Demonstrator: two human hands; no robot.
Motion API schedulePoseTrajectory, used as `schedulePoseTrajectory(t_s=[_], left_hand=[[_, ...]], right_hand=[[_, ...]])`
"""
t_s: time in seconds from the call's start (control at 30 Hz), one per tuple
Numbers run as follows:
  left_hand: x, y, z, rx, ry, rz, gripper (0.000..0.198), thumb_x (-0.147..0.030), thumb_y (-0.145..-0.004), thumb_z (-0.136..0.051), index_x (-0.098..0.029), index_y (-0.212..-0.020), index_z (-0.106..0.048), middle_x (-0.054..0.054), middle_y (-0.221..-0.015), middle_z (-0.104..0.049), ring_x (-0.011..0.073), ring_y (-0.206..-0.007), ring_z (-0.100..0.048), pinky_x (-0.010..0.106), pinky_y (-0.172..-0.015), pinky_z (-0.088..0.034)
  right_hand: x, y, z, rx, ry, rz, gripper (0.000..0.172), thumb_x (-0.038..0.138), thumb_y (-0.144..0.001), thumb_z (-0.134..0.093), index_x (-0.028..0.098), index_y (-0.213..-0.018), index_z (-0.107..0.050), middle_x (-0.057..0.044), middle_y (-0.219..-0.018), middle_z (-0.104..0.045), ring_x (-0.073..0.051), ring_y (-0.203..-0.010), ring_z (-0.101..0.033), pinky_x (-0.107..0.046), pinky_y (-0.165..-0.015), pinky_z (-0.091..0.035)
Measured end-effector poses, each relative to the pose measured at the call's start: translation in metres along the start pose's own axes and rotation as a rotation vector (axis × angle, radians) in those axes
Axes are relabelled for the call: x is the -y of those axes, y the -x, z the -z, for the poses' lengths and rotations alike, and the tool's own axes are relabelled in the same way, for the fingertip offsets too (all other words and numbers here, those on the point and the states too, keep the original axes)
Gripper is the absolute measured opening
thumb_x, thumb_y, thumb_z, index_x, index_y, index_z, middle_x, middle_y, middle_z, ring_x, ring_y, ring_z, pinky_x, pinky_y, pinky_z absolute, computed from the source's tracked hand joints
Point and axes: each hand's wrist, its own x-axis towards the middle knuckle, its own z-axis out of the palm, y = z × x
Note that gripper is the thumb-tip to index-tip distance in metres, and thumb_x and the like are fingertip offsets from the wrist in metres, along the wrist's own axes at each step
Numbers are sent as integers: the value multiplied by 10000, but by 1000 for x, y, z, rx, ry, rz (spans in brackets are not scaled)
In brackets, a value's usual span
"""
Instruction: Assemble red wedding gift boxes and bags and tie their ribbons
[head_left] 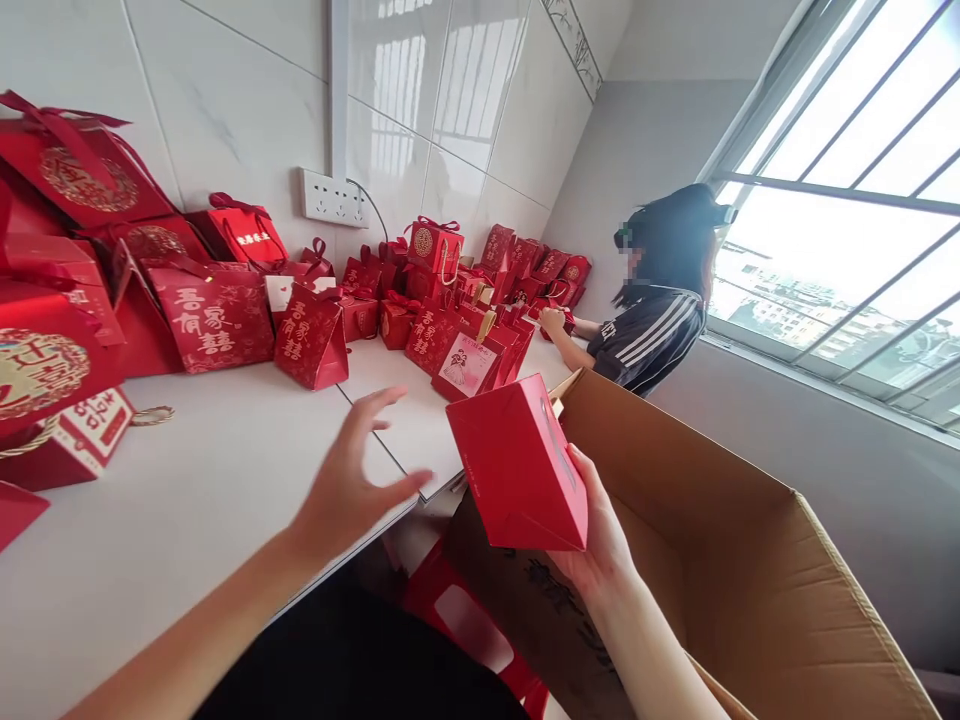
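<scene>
A plain-sided red gift box [510, 470] is in my right hand [596, 540], tilted in the air beside the table's edge and in front of a big cardboard box. My fingers wrap around its right side and underside. My left hand [352, 475] hovers over the table edge to the left, thumb and fingers spread, with nothing between them and apart from the gift box. Beyond it on the table stand a patterned red gift box with white characters [311, 335] and a red box with a pink picture card [466, 365].
The open cardboard box [697, 480] stands at right, against the white table [202, 500]. Many red gift boxes and bags [214, 315] line the tiled wall, below a socket strip [334, 197]. Another person [652, 310] works at the far end near the barred window. A red stool [465, 610] is below.
</scene>
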Motion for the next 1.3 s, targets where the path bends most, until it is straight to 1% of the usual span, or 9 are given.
schedulePoseTrajectory(t_s=[0.07, 0.13, 0.2, 0.33, 0.47, 0.63, 0.8, 0.97, 1.3], left_hand=[[-29, 0, -16, 89, 94, -145, 1086, -669, -546, -783, -261, -1431, -303, 147, -1530, -313, 350, -1400, -337, 478, -1081, -404], [-51, 0, -27, 102, 96, -193, 1120, -650, -517, -814, -274, -1438, -300, 133, -1546, -274, 349, -1437, -266, 478, -1125, -357], [-63, -1, -33, 97, 103, -193, 983, -595, -566, -821, -265, -1386, -392, 117, -1479, -385, 327, -1387, -361, 439, -1103, -394], [-70, -10, -33, 27, 293, -40, 362, -500, -882, -565, -218, -1102, -620, 71, -1102, -697, 233, -1053, -646, 356, -936, -511], [-66, -23, -34, -110, 680, 214, 387, -512, -916, -446, -166, -1006, -593, 96, -870, -752, 257, -923, -705, 400, -845, -550], [-55, -17, -36, 268, 638, 220, 646, -682, -815, -505, -205, -1251, -536, 143, -1374, -567, 315, -1286, -526, 418, -1005, -487], [-50, 2, -40, 667, 517, 205, 617, -409, -773, -663, -231, -1335, -483, 114, -1315, -604, 319, -1211, -579, 403, -932, -548], [-47, 10, -52, 731, 435, 85, 544, -212, -698, -594, -244, -1239, -539, 72, -1160, -678, 255, -976, -664, 364, -844, -571], [-48, 21, -78, 819, 502, 142, 398, -290, -655, -583, -219, -1047, -597, 75, -970, -715, 228, -794, -649, 303, -632, -555]], right_hand=[[-3, 2, 0, 23, 34, 3, 231, 368, -851, -614, 166, -927, -697, -23, -823, -753, -159, -669, -708, -263, -623, -609], [-6, 2, 1, 53, 68, 19, 252, 389, -828, -641, 166, -926, -707, -26, -825, -755, -172, -690, -711, -266, -629, -610], [-7, 2, 4, 73, 84, 35, 244, 398, -812, -663, 172, -890, -714, -15, -766, -746, -165, -647, -700, -241, -575, -598], [-6, 2, 13, 108, 101, 60, 210, 396, -793, -702, 193, -847, -708, 16, -697, -727, -136, -557, -667, -215, -523, -577], [-2, 6, 16, 127, 144, 82, 252, 441, -798, -683, 203, -880, -701, -6, -760, -740, -183, -639, -694, -298, -618, -604], [7, 11, 23, 64, 233, 277, 380, 448, -704, -763, 177, -956, -680, -62, -908, -751, -236, -764, -710, -339, -691, -606], [16, 16, 49, 14, 438, 599, 379, 493, -638, -815, 204, -819, -650, -58, -797, -737, -240, -660, -683, -352, -600, -589], [27, 32, 64, 40, 594, 720, 294, 453, -698, -796, 223, -831, -670, -29, -782, -716, -191, -642, -646, -266, -535, -544], [42, 52, 62, 86, 763, 694, 270, 465, -802, -701, 236, -944, -690, -29, -832, -713, -153, -580, -604, -228, -489, -506]])
